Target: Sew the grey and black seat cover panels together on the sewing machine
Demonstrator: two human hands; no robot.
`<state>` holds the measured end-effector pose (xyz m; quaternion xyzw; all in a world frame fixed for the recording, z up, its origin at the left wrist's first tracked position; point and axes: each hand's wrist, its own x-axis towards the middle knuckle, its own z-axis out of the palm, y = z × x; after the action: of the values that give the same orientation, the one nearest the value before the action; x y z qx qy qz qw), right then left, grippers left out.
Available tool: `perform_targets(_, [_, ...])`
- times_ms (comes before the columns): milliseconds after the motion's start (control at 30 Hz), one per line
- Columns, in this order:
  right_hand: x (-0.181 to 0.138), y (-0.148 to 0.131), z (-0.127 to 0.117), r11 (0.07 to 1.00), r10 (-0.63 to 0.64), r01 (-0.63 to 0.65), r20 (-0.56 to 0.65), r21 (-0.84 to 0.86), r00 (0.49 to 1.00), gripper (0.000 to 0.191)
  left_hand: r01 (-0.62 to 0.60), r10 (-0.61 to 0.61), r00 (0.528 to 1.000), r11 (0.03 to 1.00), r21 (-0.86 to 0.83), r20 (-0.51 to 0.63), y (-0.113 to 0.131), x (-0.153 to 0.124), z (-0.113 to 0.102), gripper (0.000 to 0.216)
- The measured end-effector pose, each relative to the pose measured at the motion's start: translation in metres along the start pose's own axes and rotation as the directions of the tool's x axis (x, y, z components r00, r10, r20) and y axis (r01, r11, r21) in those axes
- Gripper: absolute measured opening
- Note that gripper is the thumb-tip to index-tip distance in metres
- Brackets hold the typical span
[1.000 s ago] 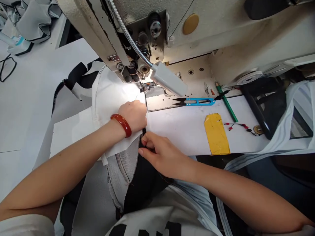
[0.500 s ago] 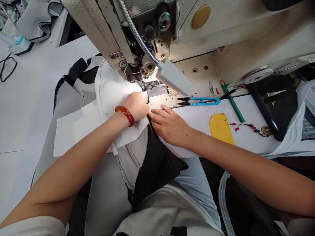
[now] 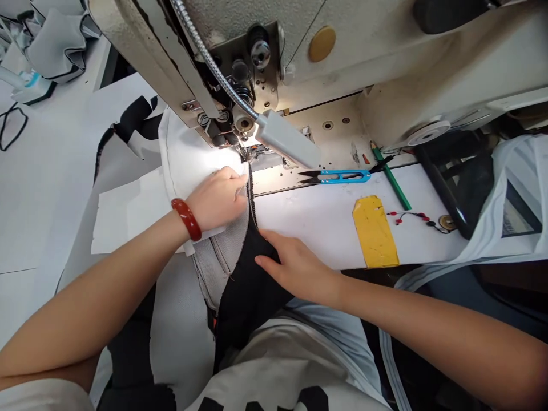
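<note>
A white fabric panel point(image 3: 188, 160) lies under the sewing machine point(image 3: 265, 63), its edge at the presser foot point(image 3: 245, 149). My left hand point(image 3: 216, 197), a red bangle point(image 3: 186, 219) on its wrist, lies on the white fabric with fingers extended toward the needle. A black fabric piece point(image 3: 250, 285) hangs from the seam off the table edge. My right hand point(image 3: 295, 265) rests flat on the black fabric, fingers stretched out along its edge, holding nothing.
Blue thread snips point(image 3: 338, 177) lie on the machine bed by a green pencil point(image 3: 391, 178). A yellow tag point(image 3: 375, 231) and a beaded cord point(image 3: 417, 219) sit on the white table point(image 3: 312, 220). Grey fabric pieces point(image 3: 55, 34) are piled at far left.
My right hand has pulled back from the seam near the needle down onto the black fabric. My left hand has slid slightly toward me and spread its fingers.
</note>
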<state>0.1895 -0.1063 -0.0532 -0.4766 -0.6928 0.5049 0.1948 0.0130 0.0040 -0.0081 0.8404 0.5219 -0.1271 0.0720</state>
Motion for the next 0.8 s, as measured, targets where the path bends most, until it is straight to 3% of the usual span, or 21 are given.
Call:
perform_targets(100, [0.007,-0.005,-0.007,1.000,-0.020,0.021,-0.024,0.010,1.000,0.033,-0.122,0.123,0.992,0.992,0.042,-0.031,-0.001,-0.018,0.007,0.056])
perform_targets(200, [0.010,-0.008,-0.017,0.994,-0.043,0.043,0.006,-0.101,0.999,0.024,-0.148,0.154,0.980,0.987,0.055,-0.123,-0.007,-0.031,0.027,0.063])
perform_targets(333, [0.008,-0.009,-0.019,0.932,0.021,-0.006,0.038,-0.361,0.999,0.039,-0.093,0.103,0.963,0.994,0.050,-0.249,-0.011,-0.037,0.051,0.067])
perform_targets(400, [0.010,-0.009,-0.020,0.881,-0.049,0.035,-0.018,-0.472,0.999,0.043,-0.103,0.105,0.952,0.994,0.022,-0.287,-0.013,-0.037,0.056,0.064])
perform_targets(533, [0.033,-0.001,-0.029,0.768,-0.242,0.170,-0.034,-0.618,0.970,0.027,-0.156,0.118,0.933,0.984,-0.088,-0.340,-0.016,-0.039,0.057,0.050])
perform_targets(633, [0.055,0.015,-0.037,0.693,-0.405,0.313,0.009,-0.649,0.914,0.021,-0.125,0.043,0.912,0.977,-0.175,-0.409,-0.019,-0.042,0.057,0.045])
perform_targets(733, [0.068,0.029,-0.034,0.610,-0.578,0.537,0.136,-0.582,0.804,0.018,-0.079,-0.033,0.890,0.971,-0.226,-0.454,-0.020,-0.044,0.058,0.044])
perform_targets(800, [0.071,0.033,-0.028,0.564,-0.632,0.617,0.193,-0.549,0.750,0.025,-0.062,-0.058,0.885,0.969,-0.240,-0.462,-0.021,-0.045,0.059,0.044])
